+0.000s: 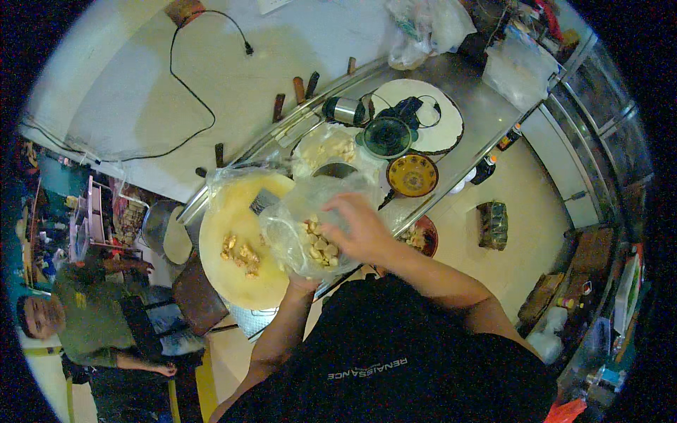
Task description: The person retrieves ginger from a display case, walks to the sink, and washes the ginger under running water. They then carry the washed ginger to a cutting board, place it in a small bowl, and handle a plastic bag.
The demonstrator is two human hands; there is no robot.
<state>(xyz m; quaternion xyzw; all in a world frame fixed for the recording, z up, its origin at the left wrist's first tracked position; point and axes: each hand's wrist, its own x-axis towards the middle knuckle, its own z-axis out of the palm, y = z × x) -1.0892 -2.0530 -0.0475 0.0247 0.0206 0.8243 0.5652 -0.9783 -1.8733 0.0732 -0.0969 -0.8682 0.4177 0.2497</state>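
A clear plastic bag [283, 230] holds pale, clove-like pieces [321, 246] that look like peeled garlic. My left hand [304, 283] grips the bag from below, its fingers mostly hidden by the plastic. Over the bag's mouth is my right hand [357, 224], blurred, with thumb and fingers apart and nothing visible between them. Beneath the bag lies a round yellowish cutting board [222, 198]. Knobbly brown pieces, perhaps ginger root [240, 256], rest on its left part. A dark rectangular blade [263, 201], partly covered by the bag, lies on the board.
Beyond the bag stand a metal bowl [336, 170], a dark green bowl [387, 137] and a brown patterned bowl [412, 175]. A metal rail [449, 193] runs along the counter's right side. Knife handles [299, 90] stick up along the far edge. Another person [95, 312] is at left.
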